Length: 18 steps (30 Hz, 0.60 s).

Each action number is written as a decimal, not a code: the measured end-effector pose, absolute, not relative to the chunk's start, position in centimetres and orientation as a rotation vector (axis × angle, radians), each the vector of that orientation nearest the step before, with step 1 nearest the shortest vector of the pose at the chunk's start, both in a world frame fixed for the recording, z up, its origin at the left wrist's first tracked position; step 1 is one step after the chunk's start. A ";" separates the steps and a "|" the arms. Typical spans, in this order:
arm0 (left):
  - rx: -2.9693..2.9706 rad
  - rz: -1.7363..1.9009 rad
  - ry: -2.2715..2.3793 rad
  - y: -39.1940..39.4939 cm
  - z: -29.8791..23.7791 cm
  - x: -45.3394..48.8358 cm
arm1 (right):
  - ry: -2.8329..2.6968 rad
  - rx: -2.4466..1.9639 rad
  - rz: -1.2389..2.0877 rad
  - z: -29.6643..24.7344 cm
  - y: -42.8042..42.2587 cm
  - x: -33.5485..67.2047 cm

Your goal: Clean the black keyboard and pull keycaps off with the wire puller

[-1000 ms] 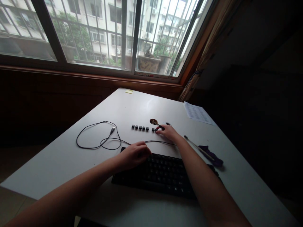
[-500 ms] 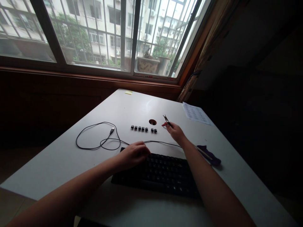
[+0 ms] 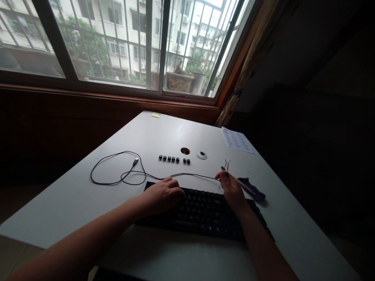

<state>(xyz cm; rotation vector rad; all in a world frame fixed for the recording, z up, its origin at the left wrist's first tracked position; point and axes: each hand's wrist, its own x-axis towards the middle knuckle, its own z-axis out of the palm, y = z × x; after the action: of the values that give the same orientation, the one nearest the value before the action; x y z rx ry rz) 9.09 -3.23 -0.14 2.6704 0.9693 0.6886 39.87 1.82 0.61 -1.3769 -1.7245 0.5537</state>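
A black keyboard [image 3: 199, 212] lies across the near part of the table. My left hand [image 3: 165, 195] is on its upper left part, with bent fingers closed over it and the fingertips partly hidden. In my right hand [image 3: 232, 191], above the keyboard's upper right part, is a wire keycap puller [image 3: 227, 164]. Two thin prongs stick up from the closed fingers, and a faint wire loop shows below them. A row of several black keycaps [image 3: 173, 159] stands beyond the keyboard, left of my right hand.
A black USB cable [image 3: 101, 182] curls at the left and runs behind the keyboard. A purple cloth [image 3: 258, 194] with a pale stick is at the right. Farther back are a round table hole [image 3: 185, 151], a white ring-shaped cover [image 3: 201, 155], printed paper [image 3: 238, 140] and yellow notes [image 3: 156, 115].
My right hand has come back toward me and right, from near the white cover to over the keyboard, with the puller. My left hand stays on the keyboard with slightly shifted fingers.
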 end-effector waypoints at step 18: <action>2.691 0.695 1.028 -2.3 -0.3 8.3 | -1.644 -1.116 0.925 1.1 -0.2 37.6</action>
<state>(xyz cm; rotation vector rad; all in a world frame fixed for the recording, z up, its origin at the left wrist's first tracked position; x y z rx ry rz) 8.34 -2.32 -0.29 2.6906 1.0283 0.6945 37.58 -0.20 1.11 -1.1160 -1.6437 0.9250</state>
